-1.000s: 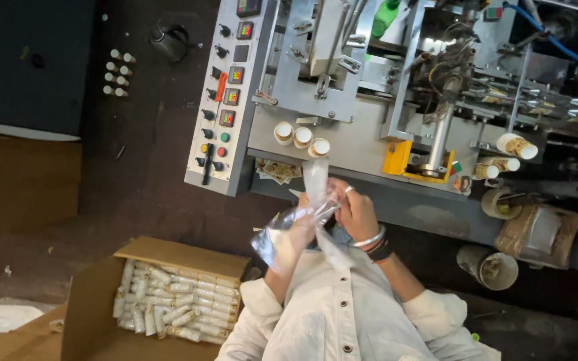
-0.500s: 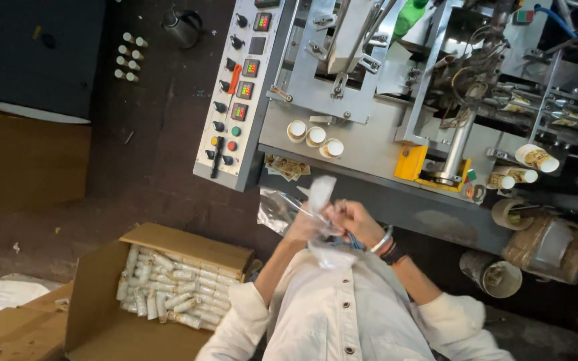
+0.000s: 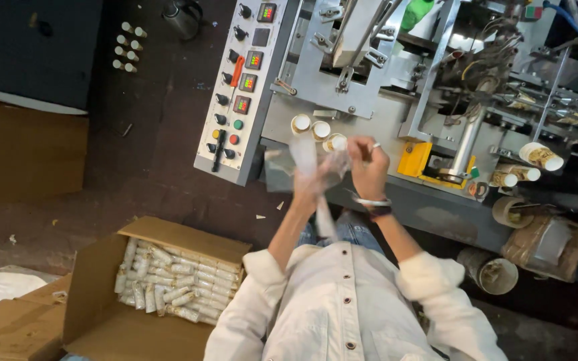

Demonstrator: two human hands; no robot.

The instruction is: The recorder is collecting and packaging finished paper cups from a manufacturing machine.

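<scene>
Both hands raised in front of the chest, close to the edge of the machine. Left hand (image 3: 309, 184) closed around a clear plastic bag (image 3: 316, 174), fingers clenched on the thin film; bag blurred, hanging down between the two hands, contents hard to tell. Right hand (image 3: 368, 167) also pinching the upper part of the same bag, fingers bent, a ring and a wristband visible. Just behind the bag, three white paper cups (image 3: 317, 130) standing on the grey worktop (image 3: 376, 137) of the machine, beside the control panel (image 3: 242, 87). Down on the floor to the left, an open cardboard box (image 3: 162, 287) already filled in part with rows of wrapped stacks, but with much free space remaining. Packing judged somewhere in the middle: bag in hand not yet put into the box.
</scene>
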